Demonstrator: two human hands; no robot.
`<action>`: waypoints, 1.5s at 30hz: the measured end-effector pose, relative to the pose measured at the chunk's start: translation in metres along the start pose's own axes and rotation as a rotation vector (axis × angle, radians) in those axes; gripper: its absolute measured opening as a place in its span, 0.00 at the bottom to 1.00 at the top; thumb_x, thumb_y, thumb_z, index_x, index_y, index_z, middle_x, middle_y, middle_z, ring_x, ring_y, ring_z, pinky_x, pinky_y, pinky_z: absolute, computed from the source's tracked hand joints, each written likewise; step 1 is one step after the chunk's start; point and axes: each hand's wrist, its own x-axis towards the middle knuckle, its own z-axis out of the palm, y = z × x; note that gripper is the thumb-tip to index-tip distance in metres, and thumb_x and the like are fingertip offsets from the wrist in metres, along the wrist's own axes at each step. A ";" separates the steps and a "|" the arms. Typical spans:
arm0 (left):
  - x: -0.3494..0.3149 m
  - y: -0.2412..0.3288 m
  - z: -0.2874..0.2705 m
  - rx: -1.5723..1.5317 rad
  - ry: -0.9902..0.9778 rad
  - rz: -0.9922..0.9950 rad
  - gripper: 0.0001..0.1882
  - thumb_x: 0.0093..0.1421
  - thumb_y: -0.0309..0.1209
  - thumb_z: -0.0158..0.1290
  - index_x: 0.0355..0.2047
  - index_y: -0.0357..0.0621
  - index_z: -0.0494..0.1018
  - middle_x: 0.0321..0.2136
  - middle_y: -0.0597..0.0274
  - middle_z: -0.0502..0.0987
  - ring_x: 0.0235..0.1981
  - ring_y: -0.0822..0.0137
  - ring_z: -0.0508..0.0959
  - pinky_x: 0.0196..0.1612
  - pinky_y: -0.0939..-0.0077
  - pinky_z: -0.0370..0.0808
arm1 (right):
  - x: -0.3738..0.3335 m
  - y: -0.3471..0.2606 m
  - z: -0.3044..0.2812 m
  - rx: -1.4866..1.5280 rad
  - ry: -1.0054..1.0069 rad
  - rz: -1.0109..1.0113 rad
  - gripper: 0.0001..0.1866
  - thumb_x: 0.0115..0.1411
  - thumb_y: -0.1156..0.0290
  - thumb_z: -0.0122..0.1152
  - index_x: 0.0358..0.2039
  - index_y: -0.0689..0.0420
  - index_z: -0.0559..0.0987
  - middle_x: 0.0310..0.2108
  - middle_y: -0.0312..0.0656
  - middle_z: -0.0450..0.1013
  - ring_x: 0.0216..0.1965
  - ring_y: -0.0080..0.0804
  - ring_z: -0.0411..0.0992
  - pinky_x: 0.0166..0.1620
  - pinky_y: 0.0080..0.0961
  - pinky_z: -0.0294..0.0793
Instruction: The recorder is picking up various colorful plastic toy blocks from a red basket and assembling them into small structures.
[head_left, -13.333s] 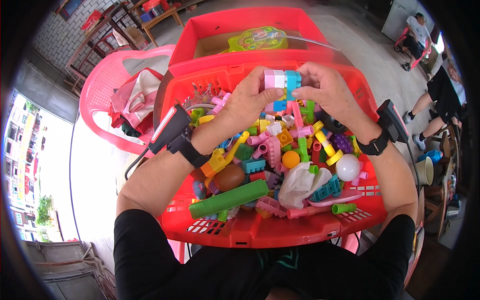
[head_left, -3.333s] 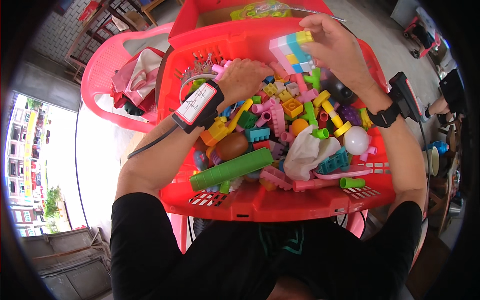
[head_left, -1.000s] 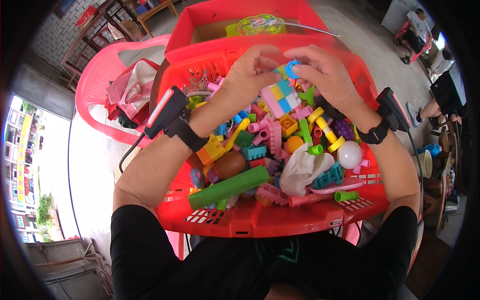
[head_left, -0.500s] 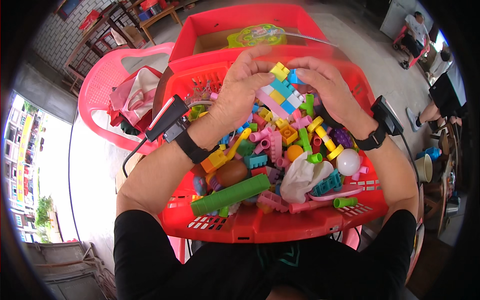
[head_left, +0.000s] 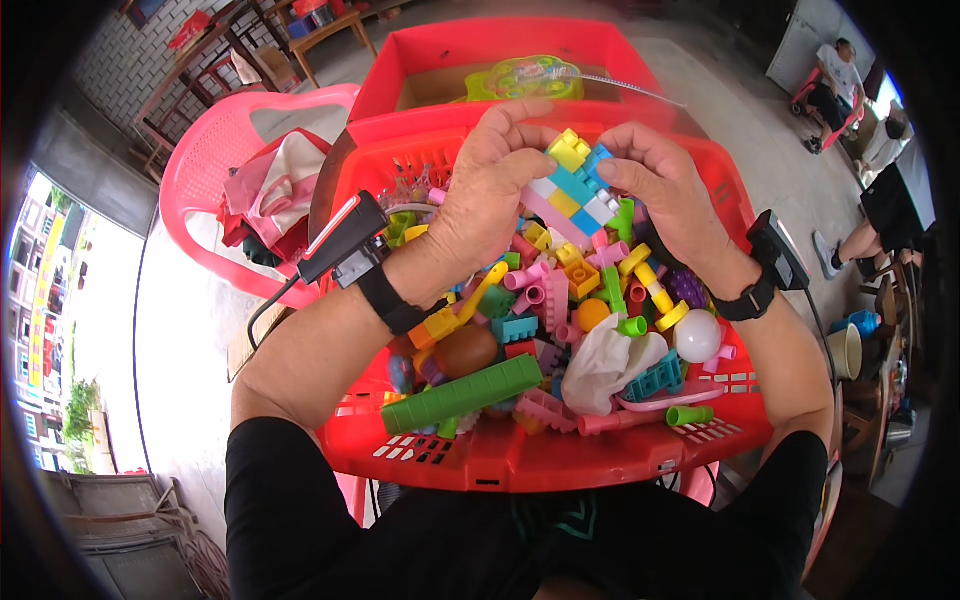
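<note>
Over the far side of a red plastic basket [head_left: 520,470], a small built-up cluster of toy building blocks [head_left: 574,190] is held between my hands. It has yellow, blue, white and pink pieces. My left hand [head_left: 492,180] grips it from the left, its thumb against the yellow block at the top. On the other side, my right hand [head_left: 665,185] has its thumb against a blue block on the upper right edge. Both sets of fingers curl behind and are partly hidden. Below lie loose toy pieces, among them a long green block [head_left: 465,395] and a white ball [head_left: 697,337].
Behind the basket stands a red box [head_left: 420,60] holding a yellow-green toy [head_left: 520,80]. A pink plastic chair [head_left: 190,170] with cloth bags [head_left: 280,185] is at the left. Toward the far right a person [head_left: 835,85] sits; another stands nearer.
The view has shifted a little. Both hands stay on the block cluster, which has tilted slightly, and the blue block under my right thumb sits at a changed angle.
</note>
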 end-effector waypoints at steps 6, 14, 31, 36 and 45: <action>-0.001 -0.003 0.000 -0.001 -0.035 0.064 0.25 0.52 0.18 0.45 0.53 0.38 0.59 0.39 0.58 0.71 0.40 0.69 0.72 0.47 0.76 0.69 | 0.003 -0.005 -0.006 -0.104 -0.052 0.016 0.10 0.57 0.70 0.59 0.35 0.63 0.73 0.27 0.34 0.71 0.27 0.16 0.68 0.32 0.14 0.69; -0.001 -0.005 0.001 0.044 -0.039 0.072 0.26 0.52 0.17 0.46 0.53 0.38 0.59 0.40 0.58 0.71 0.41 0.69 0.72 0.47 0.76 0.70 | 0.000 -0.004 -0.001 -0.219 -0.045 0.071 0.10 0.54 0.72 0.61 0.34 0.63 0.74 0.28 0.37 0.73 0.28 0.17 0.70 0.32 0.15 0.70; -0.003 -0.002 0.005 0.313 -0.194 -0.052 0.26 0.55 0.19 0.53 0.54 0.42 0.60 0.43 0.62 0.69 0.46 0.69 0.72 0.48 0.75 0.74 | 0.001 -0.010 -0.008 -0.468 -0.019 -0.283 0.14 0.61 0.68 0.53 0.43 0.63 0.73 0.32 0.44 0.74 0.33 0.29 0.73 0.38 0.22 0.71; -0.002 0.005 0.007 0.040 -0.197 -0.206 0.20 0.63 0.31 0.46 0.55 0.43 0.59 0.45 0.61 0.70 0.46 0.67 0.73 0.44 0.68 0.77 | -0.002 -0.018 -0.006 -0.427 -0.054 -0.177 0.14 0.63 0.66 0.51 0.45 0.62 0.73 0.32 0.42 0.74 0.35 0.26 0.72 0.39 0.20 0.70; 0.001 0.008 0.007 -0.109 -0.154 -0.122 0.20 0.67 0.36 0.40 0.58 0.47 0.56 0.48 0.60 0.68 0.47 0.65 0.73 0.46 0.66 0.77 | -0.005 -0.013 0.010 -0.877 -0.013 -0.473 0.49 0.37 0.69 0.72 0.60 0.56 0.56 0.57 0.46 0.59 0.58 0.43 0.59 0.59 0.32 0.61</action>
